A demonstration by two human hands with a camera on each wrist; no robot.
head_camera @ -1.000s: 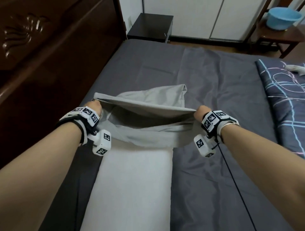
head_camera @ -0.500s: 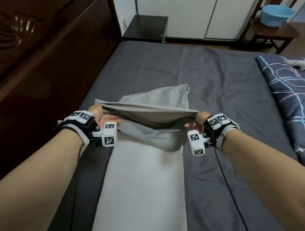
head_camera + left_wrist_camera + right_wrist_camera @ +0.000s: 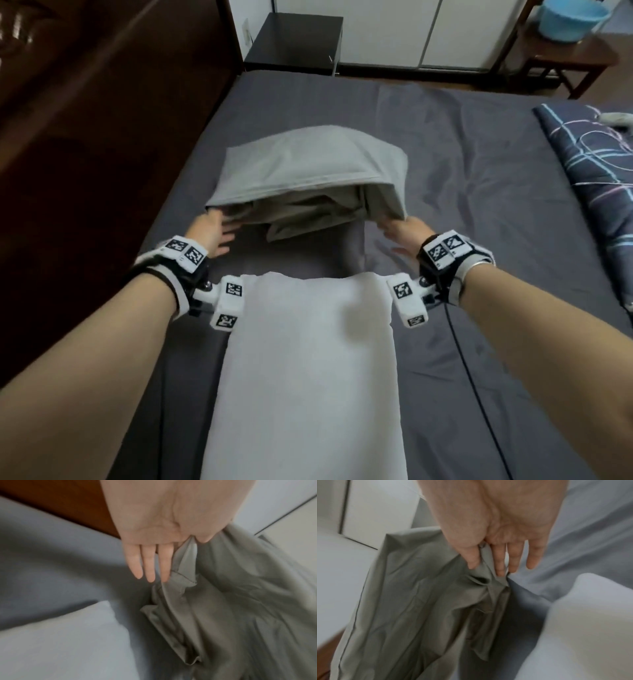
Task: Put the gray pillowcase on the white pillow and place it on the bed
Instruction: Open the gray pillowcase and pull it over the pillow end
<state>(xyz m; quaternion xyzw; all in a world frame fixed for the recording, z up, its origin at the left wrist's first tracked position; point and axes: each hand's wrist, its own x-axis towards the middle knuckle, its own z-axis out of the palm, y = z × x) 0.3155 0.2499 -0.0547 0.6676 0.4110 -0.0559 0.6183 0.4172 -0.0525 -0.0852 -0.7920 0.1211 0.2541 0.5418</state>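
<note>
Currently, the person stands at the bed with both arms stretched forward over the white pillow [image 3: 308,377], which lies lengthwise on the dark grey sheet [image 3: 462,171].

1. Grey pillowcase [image 3: 308,164]: held just beyond the pillow's far short end, with a strip of bare sheet between the two. Its open mouth faces the person. The upper layer is puffed up. The lower layer hangs in crumpled folds below the mouth. Whether the closed far end touches the sheet cannot be told.

2. Left hand [image 3: 212,233]: at the left corner of the mouth. The left wrist view shows the hem caught between the thumb and the forefinger side of the hand [image 3: 163,520]. The other three fingers [image 3: 149,566] lie straight and close together, clear of the cloth.

3. Right hand [image 3: 404,233]: at the right corner of the mouth. The right wrist view shows the thumb and forefinger of this hand [image 3: 505,520] pinching a gathered fold of the pillowcase [image 3: 419,601]. The remaining fingers are extended.

4. Surroundings: a dark wooden headboard [image 3: 85,120] runs along the person's left. A black nightstand [image 3: 294,37] stands past the bed, against white cupboard doors [image 3: 411,31]. A blue basin [image 3: 568,20] sits on a small wooden table [image 3: 565,54] at far right. A patterned quilt [image 3: 589,164] lies on the bed's right edge.
</note>
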